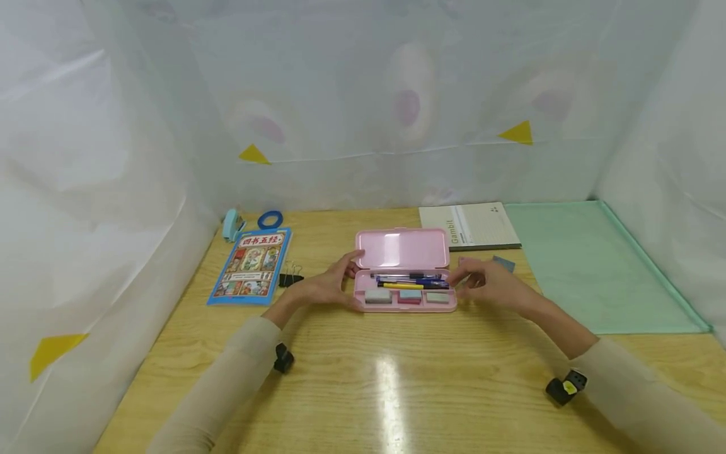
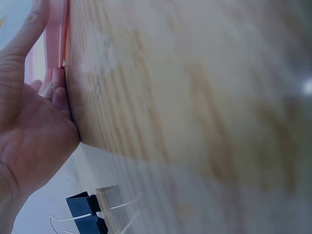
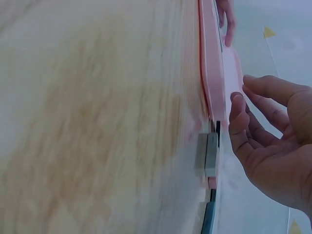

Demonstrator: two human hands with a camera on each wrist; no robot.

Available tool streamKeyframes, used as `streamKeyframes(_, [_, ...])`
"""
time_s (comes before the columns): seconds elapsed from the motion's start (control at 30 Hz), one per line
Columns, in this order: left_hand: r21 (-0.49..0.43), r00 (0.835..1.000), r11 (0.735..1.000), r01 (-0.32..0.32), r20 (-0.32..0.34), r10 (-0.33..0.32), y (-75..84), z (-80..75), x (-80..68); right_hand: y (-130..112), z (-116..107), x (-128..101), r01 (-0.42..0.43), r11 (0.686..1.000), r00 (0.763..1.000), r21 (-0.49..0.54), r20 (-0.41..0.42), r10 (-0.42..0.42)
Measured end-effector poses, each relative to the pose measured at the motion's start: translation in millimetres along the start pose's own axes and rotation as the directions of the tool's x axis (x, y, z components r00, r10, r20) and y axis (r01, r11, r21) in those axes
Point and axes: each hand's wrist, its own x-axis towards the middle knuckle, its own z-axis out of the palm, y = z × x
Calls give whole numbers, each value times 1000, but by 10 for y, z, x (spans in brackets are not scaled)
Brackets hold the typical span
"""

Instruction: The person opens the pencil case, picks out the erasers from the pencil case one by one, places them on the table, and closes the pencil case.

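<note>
The person's left hand [image 1: 324, 287] grips the near end of a pink pencil case [image 1: 405, 309], thumb at the front corner and fingers round towards the hinge, most likely to steady it. The right hand [image 1: 493, 285] hangs by the opposite end with fingers loosely bent, thumb and fingertips apart, nothing seen between them.

The case lies between the hands, near the middle of the surface [image 1: 340, 378]. Its lid [image 1: 371, 249] is folded back away from the person, which leaves both compartments within reach: pens [image 1: 403, 286] lie lengthwise in the rear one, where their length fits, and three small blocks [image 1: 378, 296], perhaps erasers, sit in a row in front. Past the case's right end, partly behind the right hand, is a loose blue block [image 1: 503, 263].

Further out on the left I see a black binder clip [image 1: 291, 279], a blue book [image 1: 249, 268], a blue ring [image 1: 261, 221] and a pale-blue gadget [image 1: 230, 225]. A notebook [image 1: 482, 224] and a green mat [image 1: 595, 271] lie to the right. White sheeting [image 1: 340, 75] with yellow triangles [image 1: 517, 133] walls in the surface.
</note>
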Motion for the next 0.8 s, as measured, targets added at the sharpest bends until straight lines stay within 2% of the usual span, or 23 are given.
streamKeyframes(0.2, [-5,1000,1000,-12,6,12,1,-5,7,-101,89,-1,39,998,993,-55,110,-33])
streamKeyframes(0.4, [-19,1000,1000,-10,8,10,-13,-1,11,-129,121,-17,54,993,988,-103,146,-39])
streamKeyframes(0.57, [-15,1000,1000,-5,7,5,-14,5,11,-162,144,-27,64,991,987,-116,153,-46])
streamKeyframes(0.8, [-3,1000,1000,10,6,-10,-13,-3,14,-186,153,-14,53,984,995,-170,98,-36])
